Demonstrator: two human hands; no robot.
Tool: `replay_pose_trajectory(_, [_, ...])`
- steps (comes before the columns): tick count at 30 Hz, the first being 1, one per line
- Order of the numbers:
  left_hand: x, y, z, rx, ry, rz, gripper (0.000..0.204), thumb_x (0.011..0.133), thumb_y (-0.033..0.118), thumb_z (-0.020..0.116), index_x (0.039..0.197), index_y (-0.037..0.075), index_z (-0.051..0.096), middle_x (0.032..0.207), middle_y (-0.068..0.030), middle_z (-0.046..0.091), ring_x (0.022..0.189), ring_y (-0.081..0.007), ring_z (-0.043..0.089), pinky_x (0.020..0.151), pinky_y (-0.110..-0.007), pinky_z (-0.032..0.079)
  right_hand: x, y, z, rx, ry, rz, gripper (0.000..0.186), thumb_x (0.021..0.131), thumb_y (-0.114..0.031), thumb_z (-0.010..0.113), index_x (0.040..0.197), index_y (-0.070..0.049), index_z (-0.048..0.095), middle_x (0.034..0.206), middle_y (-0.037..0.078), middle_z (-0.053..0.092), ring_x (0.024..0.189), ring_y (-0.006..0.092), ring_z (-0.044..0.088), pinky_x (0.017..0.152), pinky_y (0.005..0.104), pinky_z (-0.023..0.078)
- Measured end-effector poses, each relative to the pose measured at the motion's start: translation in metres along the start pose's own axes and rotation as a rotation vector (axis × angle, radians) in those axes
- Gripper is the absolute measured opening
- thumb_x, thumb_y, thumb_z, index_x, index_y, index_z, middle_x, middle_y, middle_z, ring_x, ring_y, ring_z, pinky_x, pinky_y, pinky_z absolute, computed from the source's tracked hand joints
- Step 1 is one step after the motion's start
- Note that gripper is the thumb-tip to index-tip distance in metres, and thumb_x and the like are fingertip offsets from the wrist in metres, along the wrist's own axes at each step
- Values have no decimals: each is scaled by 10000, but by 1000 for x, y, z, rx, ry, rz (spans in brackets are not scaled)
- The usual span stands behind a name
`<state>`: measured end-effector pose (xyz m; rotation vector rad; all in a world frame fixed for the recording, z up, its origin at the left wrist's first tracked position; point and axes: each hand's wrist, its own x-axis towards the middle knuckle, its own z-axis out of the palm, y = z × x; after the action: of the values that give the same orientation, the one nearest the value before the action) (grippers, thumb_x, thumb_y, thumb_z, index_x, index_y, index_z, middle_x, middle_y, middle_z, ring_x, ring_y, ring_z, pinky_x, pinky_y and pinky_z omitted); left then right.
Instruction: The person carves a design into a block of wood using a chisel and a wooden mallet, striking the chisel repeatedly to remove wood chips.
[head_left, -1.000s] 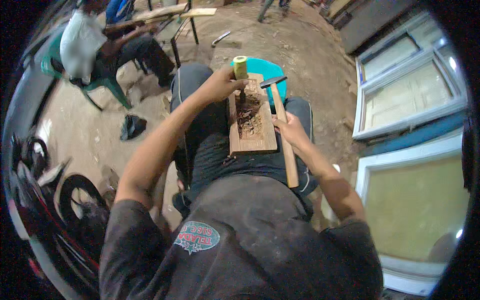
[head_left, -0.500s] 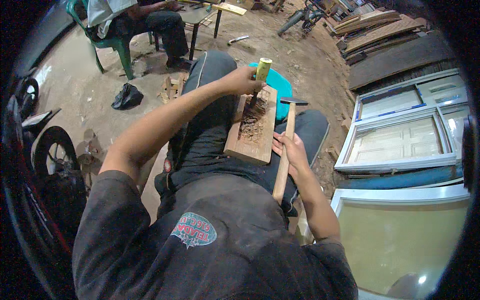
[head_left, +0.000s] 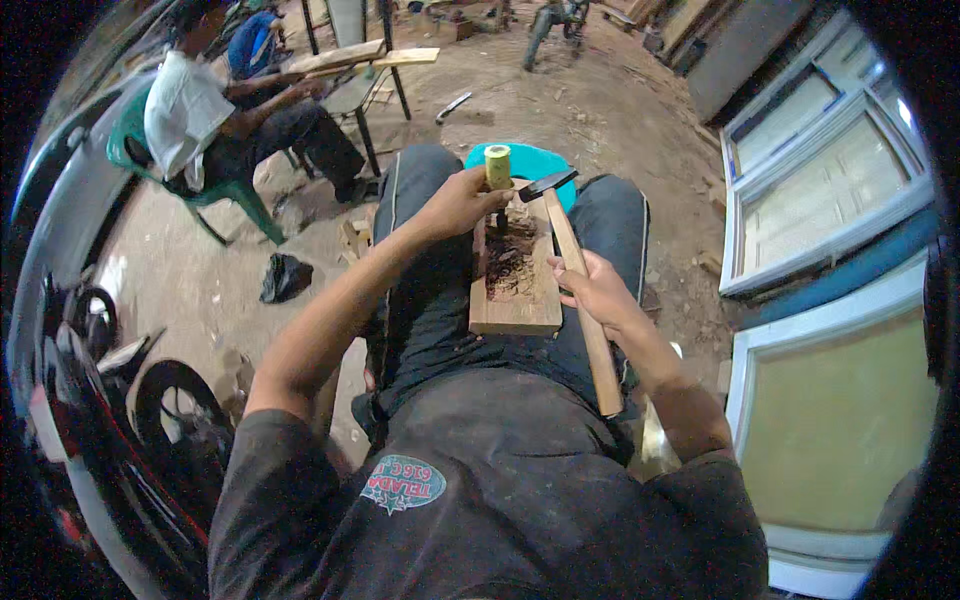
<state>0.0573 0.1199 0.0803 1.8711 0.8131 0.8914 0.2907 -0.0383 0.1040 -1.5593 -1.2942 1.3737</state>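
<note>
Across my thighs lies a thick wooden block (head_left: 515, 324), with a rough recess full of dark chips cut into its top. My left hand (head_left: 462, 206) is closed round a chisel (head_left: 497, 167) with a yellow-green handle, held nearly upright at the far end of the recess; its tip is hard to make out among the chips. To the right of the block, my right hand (head_left: 600, 292) grips a hammer (head_left: 566, 232) by the middle of its wooden handle. The dark hammer head is raised just right of the chisel handle.
A teal plastic seat or basin (head_left: 548, 164) shows beyond the block. At left are a black bag (head_left: 285, 277), a motorbike (head_left: 180, 400) and a person (head_left: 215, 110) on a green chair (head_left: 235, 205). A knife-like tool (head_left: 453, 108) lies on the ground. White framed panels (head_left: 830, 200) stand at right.
The hammer has swung so its head tilts and sits nearer the chisel handle. My view has shifted, and the block now looks straighter. My left hand still holds the chisel.
</note>
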Motion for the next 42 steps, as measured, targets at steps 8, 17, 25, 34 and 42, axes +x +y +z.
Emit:
replay_pose_trajectory(8, [-10,20,0,48,-5,-20,339,969,247,637,1175,-20,607,1083,-110,694,1001,-165,644,893,-337,508,-17,-28,-27,107,52,-60,177,970,-205,587,1027,-47,527,786,78,604,477,144,567,424,270,470])
replay_pose_trajectory(17, [-10,-1,4,110,-8,123,353,972,248,632,1197,-15,564,1068,-144,687,982,-213,673,874,-364,524,-15,-31,-22,110,52,-105,272,991,-315,570,985,-46,534,615,5,465,384,86,416,364,251,358])
replay_pose_trajectory(25, [6,-7,9,72,-9,82,324,979,234,609,1178,-8,531,1056,-159,672,977,-220,669,860,-352,521,-19,-30,-29,12,49,-163,265,1016,-304,515,1089,-54,568,593,10,485,379,76,433,353,250,364])
replay_pose_trajectory(34, [31,-11,14,79,-168,196,400,1011,290,551,1292,12,493,1168,-153,639,1100,-241,597,974,-384,460,-11,-43,-11,-240,160,-465,236,1016,-239,537,1156,-50,557,673,-10,504,468,56,444,410,218,365])
replay_pose_trajectory(42, [20,-10,17,208,-99,283,352,1000,274,552,1229,16,486,1045,-185,658,986,-300,649,856,-399,493,-33,-76,-21,-62,269,-567,287,1009,-301,543,1149,-51,562,719,-6,551,536,92,520,487,260,431])
